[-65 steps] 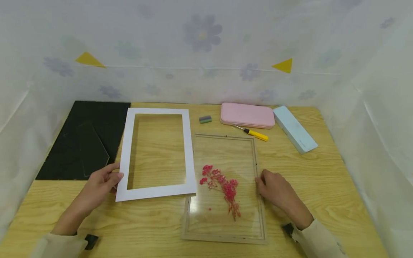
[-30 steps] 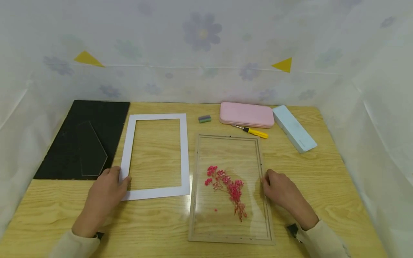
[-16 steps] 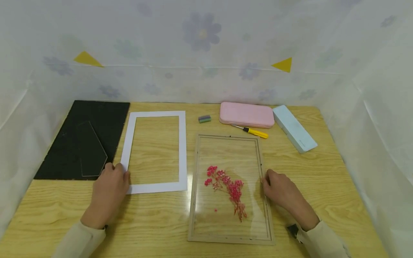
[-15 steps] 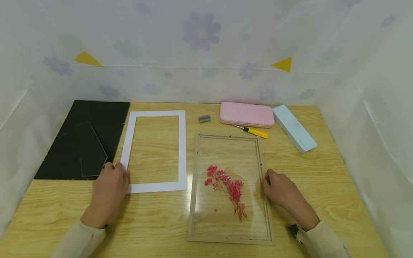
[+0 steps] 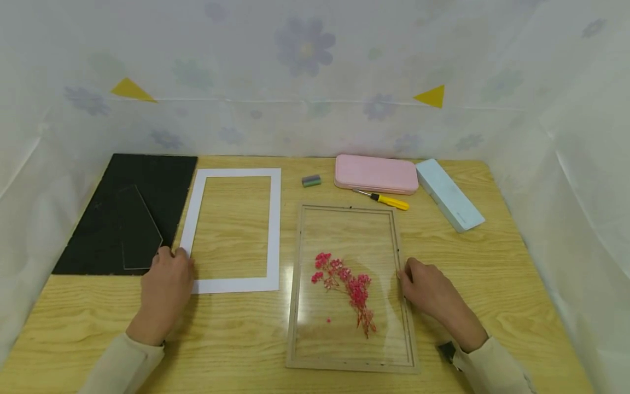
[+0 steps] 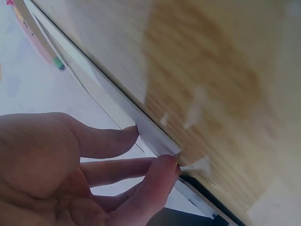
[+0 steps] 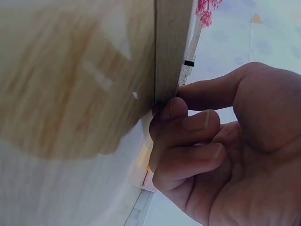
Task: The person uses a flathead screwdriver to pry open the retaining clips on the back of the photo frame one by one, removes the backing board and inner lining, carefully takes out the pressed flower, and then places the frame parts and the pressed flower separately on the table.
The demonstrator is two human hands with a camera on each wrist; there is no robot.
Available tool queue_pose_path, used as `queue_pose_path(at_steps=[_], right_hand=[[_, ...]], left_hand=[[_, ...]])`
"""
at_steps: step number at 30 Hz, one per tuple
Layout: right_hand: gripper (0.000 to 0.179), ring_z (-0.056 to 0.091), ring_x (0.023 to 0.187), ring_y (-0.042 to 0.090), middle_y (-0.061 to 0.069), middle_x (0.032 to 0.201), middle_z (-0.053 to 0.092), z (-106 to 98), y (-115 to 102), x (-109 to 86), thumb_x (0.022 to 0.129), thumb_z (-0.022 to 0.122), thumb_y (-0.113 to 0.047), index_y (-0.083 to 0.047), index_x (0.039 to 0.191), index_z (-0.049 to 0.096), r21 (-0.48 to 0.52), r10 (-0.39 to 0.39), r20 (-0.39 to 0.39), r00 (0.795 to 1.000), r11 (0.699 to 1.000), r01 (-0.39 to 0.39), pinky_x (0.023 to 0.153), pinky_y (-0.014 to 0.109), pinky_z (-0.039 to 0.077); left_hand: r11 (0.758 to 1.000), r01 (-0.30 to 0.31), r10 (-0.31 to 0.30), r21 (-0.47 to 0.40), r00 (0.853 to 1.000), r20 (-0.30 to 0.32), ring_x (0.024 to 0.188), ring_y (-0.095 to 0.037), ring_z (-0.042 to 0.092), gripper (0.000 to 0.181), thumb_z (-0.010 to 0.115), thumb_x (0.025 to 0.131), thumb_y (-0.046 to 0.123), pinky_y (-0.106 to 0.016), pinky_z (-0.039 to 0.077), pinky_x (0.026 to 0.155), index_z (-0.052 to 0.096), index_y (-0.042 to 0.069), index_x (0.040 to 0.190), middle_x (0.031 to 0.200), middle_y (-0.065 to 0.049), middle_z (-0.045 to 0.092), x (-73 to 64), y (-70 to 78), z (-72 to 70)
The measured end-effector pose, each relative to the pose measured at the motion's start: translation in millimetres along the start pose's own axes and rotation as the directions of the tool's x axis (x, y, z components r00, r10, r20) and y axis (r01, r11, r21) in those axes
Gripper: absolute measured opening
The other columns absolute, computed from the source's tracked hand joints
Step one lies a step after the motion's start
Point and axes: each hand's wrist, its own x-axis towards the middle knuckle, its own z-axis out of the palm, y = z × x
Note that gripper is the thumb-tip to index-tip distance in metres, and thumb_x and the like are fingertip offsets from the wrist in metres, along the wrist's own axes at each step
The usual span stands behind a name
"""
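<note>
A white picture mat point(image 5: 274, 230) lies on the table left of centre, its opening showing the wood below. My left hand point(image 5: 167, 287) holds its lower left edge; in the left wrist view the thumb is on one face and the fingertips point(image 6: 167, 165) are at the edge. To the right lies a wooden picture frame point(image 5: 354, 367) with a glass pane. Pink dried flowers point(image 5: 358, 293) rest on the glass, with a loose bloom beside them. My right hand point(image 5: 433, 295) pinches the frame's right rail between thumb and curled fingers, as the right wrist view shows.
A black backing board point(image 5: 83, 235) with a stand flap lies at the far left. Along the back are a small grey-green piece point(image 5: 311, 180), a pink case point(image 5: 376, 173), a yellow-handled screwdriver point(image 5: 392, 202) and a light-blue box point(image 5: 450, 195). Patterned white curtains point(image 5: 236, 65) surround the table.
The mat, earlier overlapping the frame's left side, has come down flat on the table and shifted left, apart from the frame. The right hand and frame moved slightly right, then stayed.
</note>
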Motion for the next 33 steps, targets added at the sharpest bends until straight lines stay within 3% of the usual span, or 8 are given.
queue_pose_path(at_steps=[11, 16, 19, 22, 24, 26, 30, 33], right_hand=[[0.023, 0.046, 0.054, 0.016, 0.004, 0.063, 0.05, -2, -1, -5.1, 0.101, 0.054, -0.017, -0.005, 0.082, 0.055, -0.013, 0.009, -0.001, 1.0, 1.0, -0.009, 0.049, 0.032, 0.039], [0.026, 0.048, 0.053, 0.015, 0.001, 0.062, 0.054, -3, 0, -4.8, 0.101, 0.057, -0.021, -0.003, 0.082, 0.059, -0.015, -0.007, -0.006, 1.0, 1.0, 0.007, 0.049, 0.031, 0.04], [0.027, 0.048, 0.051, 0.015, 0.0, 0.062, 0.056, -5, -1, -5.5, 0.101, 0.058, -0.021, -0.002, 0.082, 0.06, -0.016, -0.018, -0.016, 1.0, 1.0, 0.018, 0.047, 0.031, 0.04], [0.026, 0.048, 0.05, 0.014, 0.0, 0.062, 0.057, -7, -5, -8.2, 0.101, 0.059, -0.021, -0.001, 0.085, 0.061, -0.025, -0.02, -0.027, 0.999, 1.0, 0.019, 0.045, 0.031, 0.039], [0.024, 0.047, 0.05, 0.014, 0.0, 0.062, 0.055, -9, -11, -11.0, 0.1, 0.059, -0.019, 0.0, 0.086, 0.061, -0.037, -0.024, -0.036, 0.999, 0.999, 0.023, 0.045, 0.03, 0.039], [0.021, 0.047, 0.051, 0.014, 0.001, 0.062, 0.054, -10, -19, -14.3, 0.1, 0.059, -0.016, 0.001, 0.088, 0.062, -0.042, -0.032, -0.042, 0.999, 0.999, 0.03, 0.045, 0.03, 0.039], [0.014, 0.047, 0.052, 0.012, 0.001, 0.064, 0.056, -9, -41, -17.1, 0.098, 0.059, -0.01, 0.001, 0.091, 0.065, -0.055, -0.087, -0.049, 0.995, 0.995, 0.085, 0.048, 0.03, 0.041], [0.012, 0.048, 0.053, 0.009, -0.001, 0.066, 0.058, -3, -59, -14.7, 0.098, 0.06, -0.009, -0.001, 0.092, 0.067, -0.05, -0.144, -0.026, 0.989, 0.988, 0.143, 0.05, 0.027, 0.042]], left_hand=[[1.0, 0.008, -0.008, -0.006, 1.0, 0.017, 0.056, -0.044, 0.048, 0.025, 0.068, 0.087, -0.004, -0.054, 0.039, 0.036, 0.048, -0.011, 0.074, 0.072, -0.029, 0.044, -1.4, 3.1, -3.3], [1.0, 0.003, -0.003, 0.004, 1.0, 0.024, 0.056, -0.04, 0.047, 0.026, 0.069, 0.087, 0.004, -0.051, 0.036, 0.035, 0.048, -0.008, 0.076, 0.072, -0.026, 0.045, -2.4, 9.8, -9.4], [0.999, -0.039, 0.039, 0.005, 0.999, 0.023, 0.059, -0.038, 0.049, 0.028, 0.073, 0.086, 0.011, -0.048, 0.036, 0.034, 0.054, -0.009, 0.084, 0.076, -0.026, 0.05, -3.3, 20.1, -16.1], [0.99, -0.134, 0.136, -0.036, 0.989, 0.063, 0.065, -0.036, 0.056, 0.036, 0.078, 0.085, 0.019, -0.042, 0.041, 0.037, 0.063, -0.009, 0.101, 0.087, -0.026, 0.058, -3.9, 35.6, -23.6], [0.973, -0.207, 0.219, -0.105, 0.968, 0.119, 0.076, -0.034, 0.062, 0.045, 0.08, 0.085, 0.024, -0.04, 0.048, 0.043, 0.064, -0.007, 0.113, 0.099, -0.025, 0.062, -4.7, 48.4, -26.8], [0.943, -0.272, 0.307, -0.191, 0.934, 0.182, 0.09, -0.034, 0.065, 0.059, 0.082, 0.084, 0.031, -0.042, 0.056, 0.058, 0.062, -0.006, 0.124, 0.113, -0.023, 0.062, -6.2, 62.1, -27.3], [0.87, -0.358, 0.458, -0.339, 0.843, 0.284, 0.122, -0.038, 0.056, 0.087, 0.083, 0.078, 0.046, -0.053, 0.052, 0.09, 0.051, -0.005, 0.14, 0.14, -0.022, 0.052, -12.2, 87.7, -21.3], [0.821, -0.426, 0.55, -0.381, 0.768, 0.328, 0.138, -0.04, 0.042, 0.108, 0.082, 0.073, 0.058, -0.057, 0.044, 0.101, 0.04, -0.007, 0.148, 0.154, -0.024, 0.037, -16.5, 101.1, -13.2]])
